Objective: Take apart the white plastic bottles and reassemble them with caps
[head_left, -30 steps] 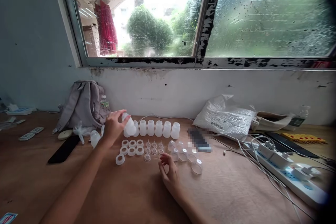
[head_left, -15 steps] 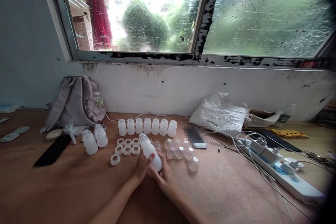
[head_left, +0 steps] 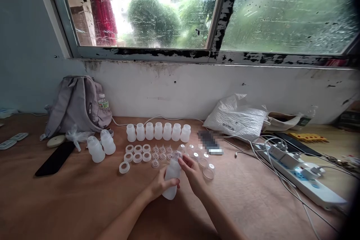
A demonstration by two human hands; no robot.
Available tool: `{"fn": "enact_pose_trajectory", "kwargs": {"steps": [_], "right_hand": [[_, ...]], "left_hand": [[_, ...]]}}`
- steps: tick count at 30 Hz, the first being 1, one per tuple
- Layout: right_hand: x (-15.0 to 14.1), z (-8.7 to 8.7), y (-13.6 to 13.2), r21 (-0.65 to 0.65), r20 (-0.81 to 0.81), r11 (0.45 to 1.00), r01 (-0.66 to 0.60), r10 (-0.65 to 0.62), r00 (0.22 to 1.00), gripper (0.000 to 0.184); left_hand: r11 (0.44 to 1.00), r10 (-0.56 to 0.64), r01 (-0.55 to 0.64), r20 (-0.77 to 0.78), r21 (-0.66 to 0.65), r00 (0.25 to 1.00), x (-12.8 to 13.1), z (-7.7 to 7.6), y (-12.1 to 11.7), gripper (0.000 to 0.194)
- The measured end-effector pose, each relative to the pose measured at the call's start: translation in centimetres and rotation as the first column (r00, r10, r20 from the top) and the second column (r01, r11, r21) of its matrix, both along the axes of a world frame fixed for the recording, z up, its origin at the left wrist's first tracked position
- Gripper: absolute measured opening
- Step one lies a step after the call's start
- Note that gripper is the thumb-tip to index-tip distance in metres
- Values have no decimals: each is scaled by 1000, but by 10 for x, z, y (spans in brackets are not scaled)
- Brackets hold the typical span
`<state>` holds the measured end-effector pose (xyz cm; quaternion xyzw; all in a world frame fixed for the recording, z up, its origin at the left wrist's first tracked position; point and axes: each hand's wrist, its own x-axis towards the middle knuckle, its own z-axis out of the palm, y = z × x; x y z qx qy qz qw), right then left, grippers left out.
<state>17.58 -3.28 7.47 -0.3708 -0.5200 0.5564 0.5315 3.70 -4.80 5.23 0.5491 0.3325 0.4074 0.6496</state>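
Observation:
My left hand (head_left: 160, 186) wraps round the frosted body of a baby bottle (head_left: 171, 182), which leans slightly to the right above the table. At its top, the fingers of my right hand (head_left: 192, 170) close on the clear cap (head_left: 176, 154); they partly cover the neck. White screw rings (head_left: 137, 158) lie in rows left of the bottle, with clear teats (head_left: 162, 156) just behind it. Several clear dome caps (head_left: 208, 173) rest beside my right hand. Uncapped bottles (head_left: 158, 131) stand in a row farther back. Two capped bottles (head_left: 96, 150) stand at the left.
On the left are a grey backpack (head_left: 77, 107), a black phone-like slab (head_left: 54, 159) and a plastic bag (head_left: 77, 137). A silver mailer bag (head_left: 236, 122) lies against the wall. Cables and a white power strip (head_left: 306, 183) stretch along the right.
The bottle has swung from leaning left to leaning slightly right and moved a little nearer. My right hand has gone from its lower body up to the cap.

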Motion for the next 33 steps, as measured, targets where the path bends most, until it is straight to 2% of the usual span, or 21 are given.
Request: {"fn": "enact_pose_trajectory", "kwargs": {"steps": [3,6,11,12,14,16,17,18,21,23,24,26,28,31,33], "right_hand": [[2,-1,2,-72,-102,997,12,-20,995,34],[1,-2,0,-86,-179,996,11,-27,983,31],[1,-1,1,-80,-219,997,-21,3,976,28],[5,0,4,-75,-231,997,8,-25,973,30],[19,3,13,-43,-274,989,142,-148,950,34],[36,6,23,31,-297,951,306,-284,912,35],[45,7,26,63,-289,930,361,-330,899,38],[53,8,27,84,-266,918,387,-354,897,41],[69,8,24,136,-88,899,416,-408,909,42],[74,7,17,205,138,897,391,-422,896,37],[76,5,14,257,270,897,361,-425,864,35],[79,1,9,385,510,880,278,-454,731,31],[82,-5,7,503,657,841,200,-522,544,27],[88,-21,8,591,735,792,153,-607,303,25],[91,-31,11,601,757,786,148,-619,212,24]], "left_hand": [[990,-90,94,46,-101,995,-2,3,1,28],[970,-178,188,73,-154,981,-8,5,4,30],[893,-308,359,213,-272,927,-18,2,9,32],[855,-355,424,257,-299,899,-20,1,8,36],[727,-508,591,306,-349,805,-26,-1,7,44],[588,-665,712,273,-383,696,-31,-4,4,45],[553,-711,733,235,-396,663,-32,-4,4,44],[553,-724,729,200,-404,660,-34,-5,3,42],[665,-636,644,166,-378,754,-34,-6,5,38],[724,-568,599,198,-341,799,-33,-6,8,42],[743,-543,586,221,-324,810,-32,-6,9,45],[773,-498,561,264,-297,826,-31,-8,11,47],[819,-424,503,299,-277,855,-29,-10,11,46],[873,-303,402,338,-277,891,-28,-13,11,45],[897,-231,339,354,-282,906,-26,-14,12,46]]}}
